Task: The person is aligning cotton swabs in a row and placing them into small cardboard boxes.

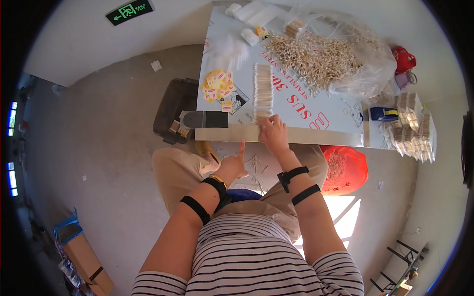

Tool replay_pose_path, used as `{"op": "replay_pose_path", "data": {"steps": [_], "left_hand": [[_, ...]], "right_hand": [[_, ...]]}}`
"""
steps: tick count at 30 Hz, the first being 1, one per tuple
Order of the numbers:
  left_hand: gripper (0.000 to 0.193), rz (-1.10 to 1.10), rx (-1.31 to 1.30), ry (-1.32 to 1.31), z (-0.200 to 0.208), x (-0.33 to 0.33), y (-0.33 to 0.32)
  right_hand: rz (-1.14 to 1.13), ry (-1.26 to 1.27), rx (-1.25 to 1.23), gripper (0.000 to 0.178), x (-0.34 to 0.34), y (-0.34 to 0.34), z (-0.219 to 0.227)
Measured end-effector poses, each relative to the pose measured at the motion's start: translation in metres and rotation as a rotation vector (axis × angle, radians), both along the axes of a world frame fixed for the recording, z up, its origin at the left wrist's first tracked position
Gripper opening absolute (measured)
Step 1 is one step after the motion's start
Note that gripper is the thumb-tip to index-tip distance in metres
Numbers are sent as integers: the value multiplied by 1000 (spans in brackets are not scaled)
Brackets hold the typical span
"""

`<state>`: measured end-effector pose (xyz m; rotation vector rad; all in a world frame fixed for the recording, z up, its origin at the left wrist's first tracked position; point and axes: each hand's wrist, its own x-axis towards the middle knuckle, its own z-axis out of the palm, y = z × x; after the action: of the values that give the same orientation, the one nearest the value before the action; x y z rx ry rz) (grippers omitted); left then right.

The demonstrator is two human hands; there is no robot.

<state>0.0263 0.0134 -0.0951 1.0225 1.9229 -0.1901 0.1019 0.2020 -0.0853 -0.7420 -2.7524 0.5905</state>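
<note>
A long column of cotton swabs (263, 89) lies side by side on the table's printed steel-coloured sheet. At the column's near end my right hand (275, 134) is closed, its bent fingertips against the last swabs; what sits between the fingers is partly hidden. My left hand (236, 164) is off the table, just below its front edge. Its index finger points forward and the thumb stands apart, with nothing held. To the left of the column are a dark flat strip (215, 119) and a pile of small yellow-and-white labels (217, 85).
A large heap of loose swabs (321, 59) spills from a clear plastic bag (368, 74) at the back. Stacked swab packs (414, 128) and a blue tape dispenser (384, 114) stand at right. Below are a dark bin (170, 106) and a red bag (353, 170).
</note>
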Motion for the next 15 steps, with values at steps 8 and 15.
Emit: {"op": "replay_pose_path", "data": {"steps": [8,15], "left_hand": [[144,33,25,-17,-3,0,-2],[145,53,25,-48,1,0,-1]], "right_hand": [[6,40,40,34,-7,-3,3],[-31,10,15,35,-8,3,5]]}}
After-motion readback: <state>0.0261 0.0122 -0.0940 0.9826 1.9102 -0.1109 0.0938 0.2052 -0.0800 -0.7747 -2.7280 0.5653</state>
